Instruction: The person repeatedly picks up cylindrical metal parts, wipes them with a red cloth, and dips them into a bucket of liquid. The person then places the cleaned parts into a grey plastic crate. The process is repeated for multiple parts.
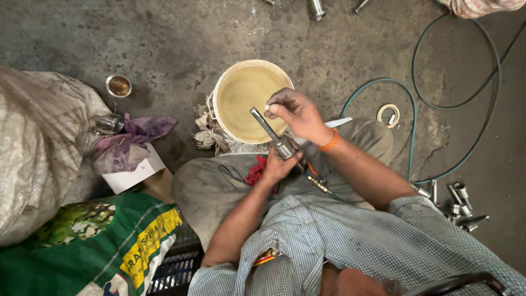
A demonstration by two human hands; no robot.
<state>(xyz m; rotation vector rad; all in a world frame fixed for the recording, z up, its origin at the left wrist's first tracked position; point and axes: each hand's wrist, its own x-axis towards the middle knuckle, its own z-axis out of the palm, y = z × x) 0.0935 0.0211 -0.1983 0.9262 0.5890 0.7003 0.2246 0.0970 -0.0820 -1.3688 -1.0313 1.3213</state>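
Observation:
My left hand grips the thick lower end of a shiny metal rod-like part, held over my lap. A red rag lies under that hand. My right hand is above the rod's thin upper end, fingers pinched on something small and pale; what it is I cannot tell. Both hands hover at the near rim of a white bucket filled with yellowish liquid. A small brass-tipped tool with a hose lies on my thigh.
A green hose loops on the concrete floor at right. Several metal fittings lie at lower right. Sacks, a purple cloth and a small metal cup sit at left. Dirty rags lie beside the bucket.

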